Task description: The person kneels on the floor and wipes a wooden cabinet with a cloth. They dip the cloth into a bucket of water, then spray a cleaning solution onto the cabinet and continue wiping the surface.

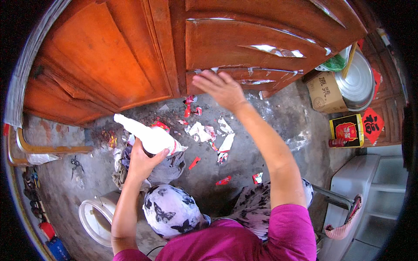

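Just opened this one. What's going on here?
A person, seated or crouching, holds a bright white bottle-shaped object in the left hand. The right hand is open, fingers spread, at the lower part of a reddish-brown wooden door; whether it touches the wood is hard to tell. Pale, shiny patches show on that door, and red and white scraps lie scattered on the grey floor.

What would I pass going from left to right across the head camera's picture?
Black scissors → left hand gripping a white bottle-shaped object → open right hand → cardboard box → red diamond-shaped paper.
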`<state>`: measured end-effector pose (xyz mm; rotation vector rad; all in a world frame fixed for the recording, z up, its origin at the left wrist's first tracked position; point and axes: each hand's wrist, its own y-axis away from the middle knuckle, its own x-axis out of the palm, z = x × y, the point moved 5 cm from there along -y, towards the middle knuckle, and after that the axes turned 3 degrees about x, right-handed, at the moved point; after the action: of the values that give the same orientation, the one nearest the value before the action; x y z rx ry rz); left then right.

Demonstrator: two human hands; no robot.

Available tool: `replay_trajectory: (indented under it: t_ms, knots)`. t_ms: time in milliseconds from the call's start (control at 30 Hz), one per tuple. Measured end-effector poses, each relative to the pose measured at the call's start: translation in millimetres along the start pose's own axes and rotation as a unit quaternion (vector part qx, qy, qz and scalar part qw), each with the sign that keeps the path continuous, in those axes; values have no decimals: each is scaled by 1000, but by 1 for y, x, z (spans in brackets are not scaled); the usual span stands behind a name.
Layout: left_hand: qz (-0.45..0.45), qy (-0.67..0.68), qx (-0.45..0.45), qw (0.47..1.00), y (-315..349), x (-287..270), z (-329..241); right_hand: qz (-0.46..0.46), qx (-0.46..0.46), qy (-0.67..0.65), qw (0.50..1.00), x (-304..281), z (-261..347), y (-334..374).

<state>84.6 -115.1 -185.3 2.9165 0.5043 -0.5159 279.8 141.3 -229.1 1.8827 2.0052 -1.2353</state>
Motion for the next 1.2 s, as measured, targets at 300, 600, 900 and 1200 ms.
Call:
replay_trajectory:
  t_ms: [300,600,900,1200]
  knots:
    - [-13,-3,-32,999,8,1,11,-30,517,-137,845,-10,-97,125]
    - [-19,36,-48,998,7,11,13,63,413,-249,874,-9,-14,91]
    - [-30,18,-55,998,8,7,20,-21,596,-204,776,17,-68,151]
    - [-42,39,-59,997,7,9,21,60,308,-347,884,-19,78,33]
